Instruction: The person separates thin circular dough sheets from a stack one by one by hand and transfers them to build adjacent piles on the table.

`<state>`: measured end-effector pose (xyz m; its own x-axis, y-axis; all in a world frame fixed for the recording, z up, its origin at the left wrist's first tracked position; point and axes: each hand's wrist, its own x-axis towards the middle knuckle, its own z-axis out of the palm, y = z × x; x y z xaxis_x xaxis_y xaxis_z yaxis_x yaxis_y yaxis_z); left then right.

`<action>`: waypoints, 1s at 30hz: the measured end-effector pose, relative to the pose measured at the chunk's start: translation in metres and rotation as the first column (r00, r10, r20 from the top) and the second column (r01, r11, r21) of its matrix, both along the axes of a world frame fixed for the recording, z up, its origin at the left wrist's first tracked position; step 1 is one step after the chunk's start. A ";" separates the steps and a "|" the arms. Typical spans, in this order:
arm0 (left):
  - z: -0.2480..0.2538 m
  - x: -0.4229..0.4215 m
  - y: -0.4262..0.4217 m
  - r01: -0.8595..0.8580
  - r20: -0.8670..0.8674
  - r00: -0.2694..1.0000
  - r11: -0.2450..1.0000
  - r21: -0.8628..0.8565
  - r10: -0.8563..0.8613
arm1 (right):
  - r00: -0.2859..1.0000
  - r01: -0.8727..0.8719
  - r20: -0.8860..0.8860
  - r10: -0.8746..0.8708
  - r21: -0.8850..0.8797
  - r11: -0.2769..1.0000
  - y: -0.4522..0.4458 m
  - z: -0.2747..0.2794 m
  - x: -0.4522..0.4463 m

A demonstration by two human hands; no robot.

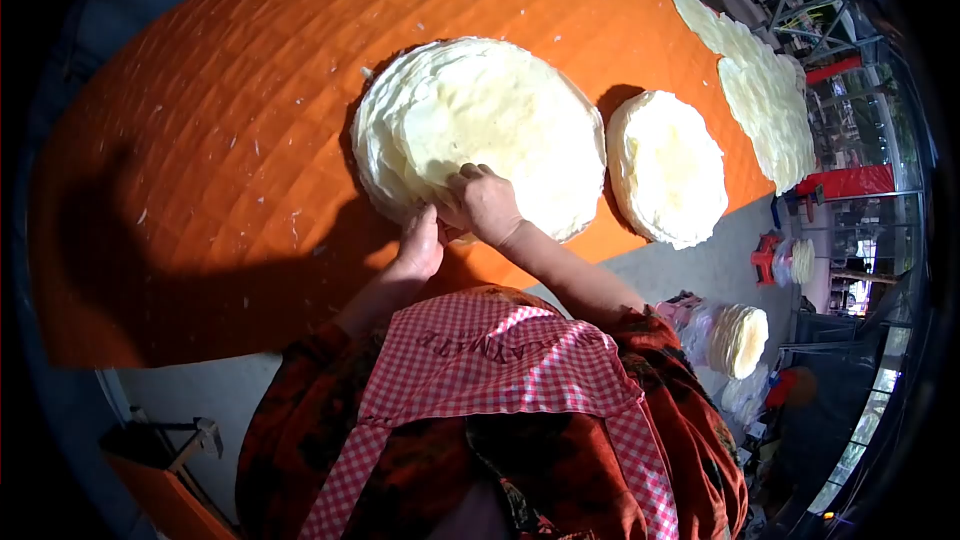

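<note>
A tall stack of thin, pale round flatbreads (510,110) lies on the orange quilted cloth (250,90) in front of me. At the stack's near-left edge, my right hand (486,204) is closed, its curled fingers gripping the rim of a flatbread. My left hand (424,244) is right beside it, thumb up and fingers closed at the same edge; the fingertips are partly hidden behind the rim. A smaller stack of flatbreads (668,168) sits to the right of the large one.
More flat sheets (765,95) overlap along the table's far right end. Below the table's right edge are a bagged stack of round sheets (738,342) and a red stool (767,258). An orange-sided object (165,485) stands at lower left. Small pale scraps dot the cloth.
</note>
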<state>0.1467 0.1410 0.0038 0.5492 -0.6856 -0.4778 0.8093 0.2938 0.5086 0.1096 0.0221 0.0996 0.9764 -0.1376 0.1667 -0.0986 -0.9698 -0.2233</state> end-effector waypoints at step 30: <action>0.005 -0.007 -0.010 -0.030 0.106 0.994 0.980 0.198 0.009 | 0.950 -0.057 -0.313 0.005 -0.158 0.986 -0.007 0.001 -0.009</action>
